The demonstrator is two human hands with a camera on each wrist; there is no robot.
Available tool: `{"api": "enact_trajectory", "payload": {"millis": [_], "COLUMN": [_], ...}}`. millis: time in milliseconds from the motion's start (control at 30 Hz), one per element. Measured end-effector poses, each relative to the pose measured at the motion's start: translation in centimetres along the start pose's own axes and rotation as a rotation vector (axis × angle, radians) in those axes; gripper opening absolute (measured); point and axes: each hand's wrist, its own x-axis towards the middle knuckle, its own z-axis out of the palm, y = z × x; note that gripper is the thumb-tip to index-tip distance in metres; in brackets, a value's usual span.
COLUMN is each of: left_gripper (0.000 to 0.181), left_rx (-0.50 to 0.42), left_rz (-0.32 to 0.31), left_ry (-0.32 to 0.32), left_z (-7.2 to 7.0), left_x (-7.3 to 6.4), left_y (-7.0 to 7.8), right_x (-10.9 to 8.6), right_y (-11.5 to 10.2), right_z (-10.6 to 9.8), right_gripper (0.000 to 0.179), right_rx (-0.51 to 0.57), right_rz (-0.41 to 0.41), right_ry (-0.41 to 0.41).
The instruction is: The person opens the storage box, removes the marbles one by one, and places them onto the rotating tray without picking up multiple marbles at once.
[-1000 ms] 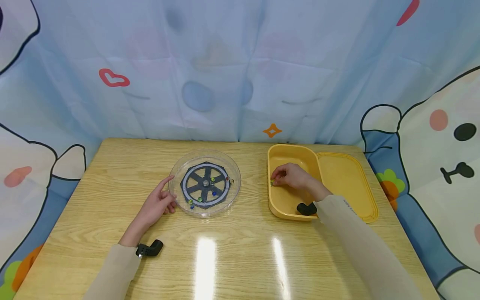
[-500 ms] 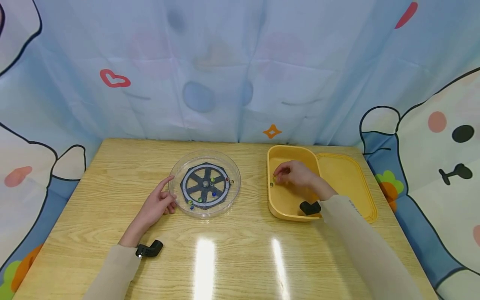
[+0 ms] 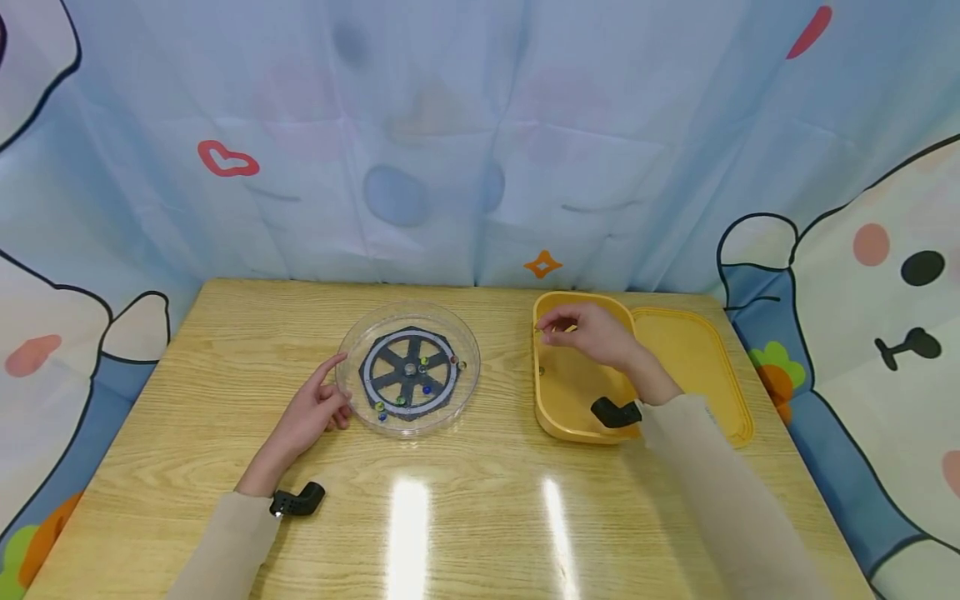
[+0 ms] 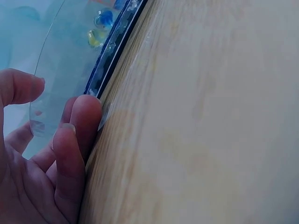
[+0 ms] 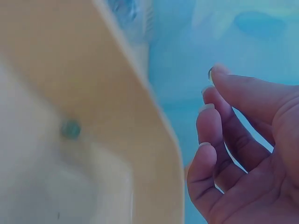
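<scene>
My right hand (image 3: 588, 333) is raised at the left wall of a yellow plastic box (image 3: 551, 421), pinching a small glass marble (image 5: 210, 74) between thumb and fingertip. Most of that marble is hidden by the fingers. Another marble (image 3: 542, 371) lies on the box floor by the left wall. Left of the box stands a round clear dish (image 3: 465, 396) with a dark six-spoked wheel (image 3: 408, 396) and several coloured marbles (image 3: 427, 389). My left hand (image 3: 311, 404) touches the dish's left side, its index finger extended along the rim and the other fingers loosely bent.
The yellow lid (image 3: 693, 367) lies flat right of the box, up against it. Both stand on a wooden table (image 3: 480, 500) whose far edge meets a blue printed curtain (image 3: 450, 167). Each wrist wears a black camera (image 3: 615, 412).
My right hand has lifted from the box floor up to its left rim with a marble between the fingers. The left hand and the dish have stayed put.
</scene>
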Motion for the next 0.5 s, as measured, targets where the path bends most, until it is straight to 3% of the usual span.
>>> {"api": "enact_trajectory", "payload": {"millis": [133,267,367,500], "left_gripper": [0.062,0.063,0.063,0.063], "left_rx": [0.013,0.008,0.005,0.004], "left_rz": [0.005,0.014,0.008,-0.013], "left_ry": [-0.003,-0.005,-0.003,0.005], "left_z": [0.1,0.2,0.1,0.0], "left_x": [-0.8,-1.1,-0.9,-0.1], "left_y": [1.9,2.3,1.8,0.1], "right_x": [0.0,0.4,0.8,1.3], "right_y": [-1.4,-2.4,-3.2,-4.1], "right_z": [1.1,2.7,4.1,6.1], "right_gripper": [0.021,0.017,0.015,0.014], "right_rx": [0.033,0.069,0.079,0.072], "right_rz": [-0.030,-0.073,-0.102,-0.121], "right_ry": [-0.003,-0.017,-0.021,-0.016]}}
